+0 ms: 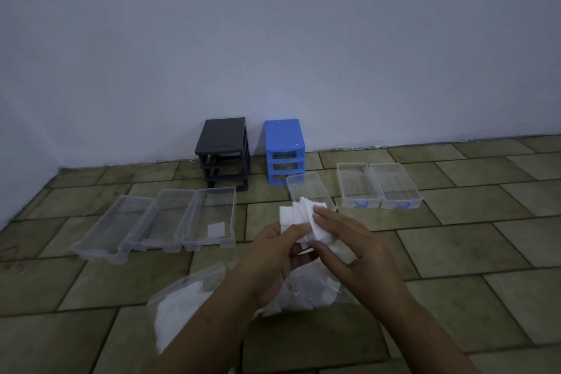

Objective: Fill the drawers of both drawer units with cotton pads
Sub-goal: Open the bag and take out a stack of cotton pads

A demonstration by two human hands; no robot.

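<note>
Holding a small bunch of cotton pads (303, 222) between both hands, the person works above the floor (455, 252), just near of the clear drawer (306, 188) that lies in front of the blue drawer unit (283, 150). The left hand (273, 255) has its fingers curled round the lower part of the bunch; the right hand (355, 255) pinches the upper pads with thumb and fingertips, seemingly peeling some off.

Judging by the layout, the step in hand is to separate a portion and lay it in that nearest drawer. To do it well, the pads should be squared into a flat stack before release, then lowered to the drawer bottom rather than dropped, so that they lie level and the drawer can slide back into its unit without snagging.

Two more clear drawers (379, 187) with blue handles sit side by side to the right. Three longer clear drawers (158, 222) lie in a row on the left, in front of the black drawer unit (224, 152); the rightmost holds what looks like one pad (215, 229). Both units stand against the far wall with their slots vacant. The supply bag (188, 304) lies near, partly under the forearms, so refills are close. Most of the task seems still to do.
</note>
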